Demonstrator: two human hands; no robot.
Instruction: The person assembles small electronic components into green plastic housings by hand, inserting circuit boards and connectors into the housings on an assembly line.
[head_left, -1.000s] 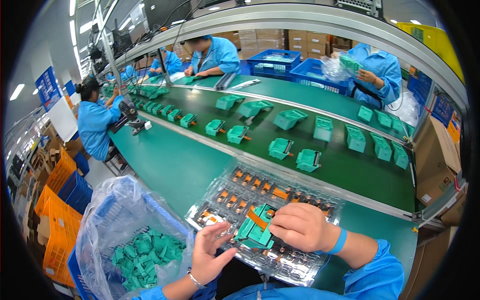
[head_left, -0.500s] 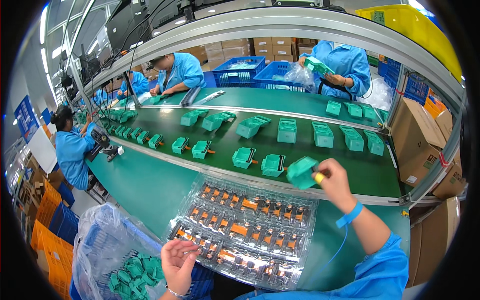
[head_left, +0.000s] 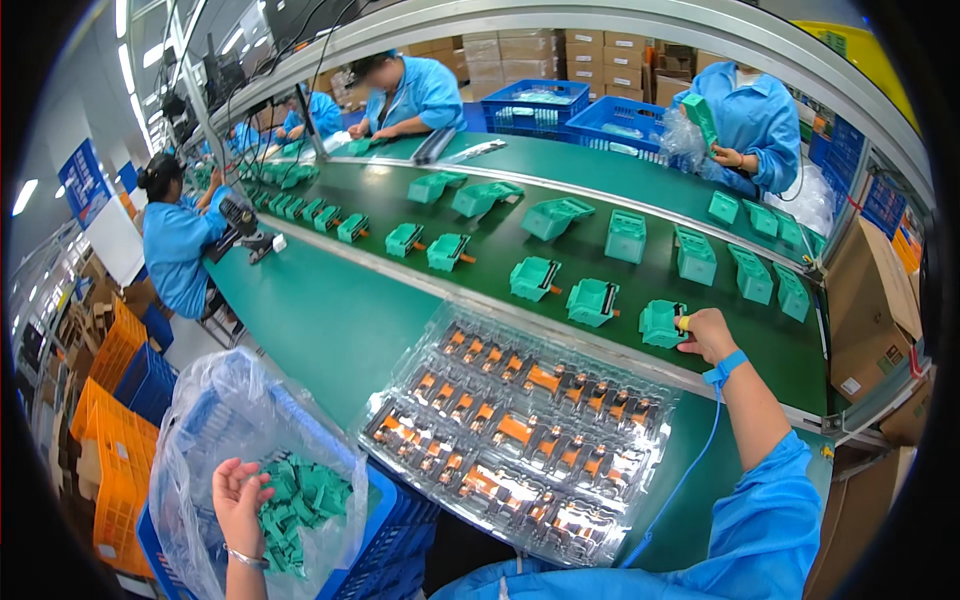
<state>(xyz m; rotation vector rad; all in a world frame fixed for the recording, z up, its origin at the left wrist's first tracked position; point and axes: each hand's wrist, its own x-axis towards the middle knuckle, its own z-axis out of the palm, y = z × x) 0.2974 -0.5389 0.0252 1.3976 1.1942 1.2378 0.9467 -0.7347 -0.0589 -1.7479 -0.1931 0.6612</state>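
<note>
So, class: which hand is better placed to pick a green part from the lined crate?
Likely the left hand: it looks empty and hovers by the loose green parts. The right hand grips a green housing on the conveyor, farther away.

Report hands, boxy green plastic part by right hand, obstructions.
Right hand touching boxy green plastic part, grip unclear. Part on flat green belt. Left hand open over blue plastic basket. No blockage seen.

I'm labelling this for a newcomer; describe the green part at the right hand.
Find the dark green belt crossing the view. In the row of green parts along its near side, take the rightmost part. It alone has the right hand touching it.
</note>
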